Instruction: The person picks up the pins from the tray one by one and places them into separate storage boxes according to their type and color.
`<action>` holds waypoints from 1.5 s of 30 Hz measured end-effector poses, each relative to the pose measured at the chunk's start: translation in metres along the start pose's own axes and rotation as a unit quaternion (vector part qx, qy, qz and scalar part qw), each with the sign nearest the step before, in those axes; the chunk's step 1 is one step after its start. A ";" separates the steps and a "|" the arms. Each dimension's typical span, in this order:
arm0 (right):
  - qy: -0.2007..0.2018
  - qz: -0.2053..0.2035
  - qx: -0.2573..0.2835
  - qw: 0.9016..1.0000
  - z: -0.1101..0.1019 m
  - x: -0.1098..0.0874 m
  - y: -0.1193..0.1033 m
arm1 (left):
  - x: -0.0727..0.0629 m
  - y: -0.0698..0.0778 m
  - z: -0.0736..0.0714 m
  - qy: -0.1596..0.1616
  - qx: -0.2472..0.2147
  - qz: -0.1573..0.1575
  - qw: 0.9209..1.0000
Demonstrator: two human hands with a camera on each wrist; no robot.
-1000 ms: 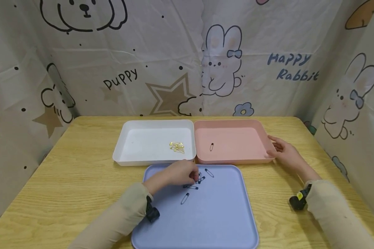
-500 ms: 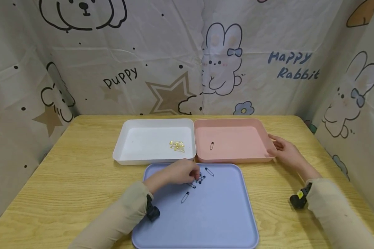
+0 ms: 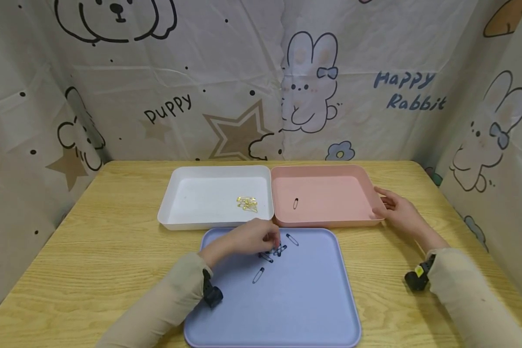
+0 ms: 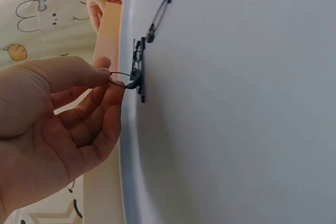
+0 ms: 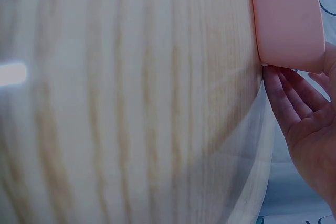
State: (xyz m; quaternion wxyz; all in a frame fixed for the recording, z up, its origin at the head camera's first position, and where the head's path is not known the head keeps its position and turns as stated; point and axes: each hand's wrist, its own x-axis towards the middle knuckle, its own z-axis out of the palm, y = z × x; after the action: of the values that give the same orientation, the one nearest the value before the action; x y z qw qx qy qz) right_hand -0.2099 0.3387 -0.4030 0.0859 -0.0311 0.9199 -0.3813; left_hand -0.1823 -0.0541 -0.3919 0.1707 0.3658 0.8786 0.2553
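My left hand (image 3: 253,238) is over the far part of the blue tray (image 3: 304,299). In the left wrist view, its thumb and forefinger pinch the looped end of a black safety pin (image 4: 119,73), whose dark head overlaps other pins. Several black safety pins (image 3: 266,258) lie clustered under the fingertips, with one (image 3: 292,239) beyond them and another (image 3: 258,275) nearer. My right hand (image 3: 402,217) holds the right end of the pink tray (image 3: 326,224), fingers and thumb at its corner. A single black safety pin (image 3: 295,203) lies inside the pink tray.
Against the pink tray's left side stands a white tray (image 3: 200,198) with a small heap of gold safety pins (image 3: 247,204). Both stand just beyond the blue tray on the wooden table (image 3: 113,251). A printed curtain (image 3: 243,72) encloses the back and sides.
My left hand has shifted slightly and rises a little in the head view. The black pins under it have moved, one of them turning. My right hand stays at the pink tray.
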 end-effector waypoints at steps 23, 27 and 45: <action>0.002 -0.003 0.000 1.000 0.000 0.001 0.001 | -0.003 0.004 -0.009 0.034 -0.022 0.002 0.999; 0.004 -0.015 -0.003 1.000 -0.001 0.001 0.001 | -0.003 0.005 -0.011 0.047 -0.028 -0.007 0.998; -0.002 -0.007 -0.007 1.000 0.000 0.001 -0.001 | 0.015 0.008 -0.017 0.171 -0.100 -0.049 0.979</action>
State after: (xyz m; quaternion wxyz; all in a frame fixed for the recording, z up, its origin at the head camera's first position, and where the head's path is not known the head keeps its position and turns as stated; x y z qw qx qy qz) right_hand -0.2112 0.3381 -0.4026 0.0850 -0.0393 0.9223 -0.3750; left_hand -0.1962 -0.0436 -0.3749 0.0657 0.2539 0.8817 0.3922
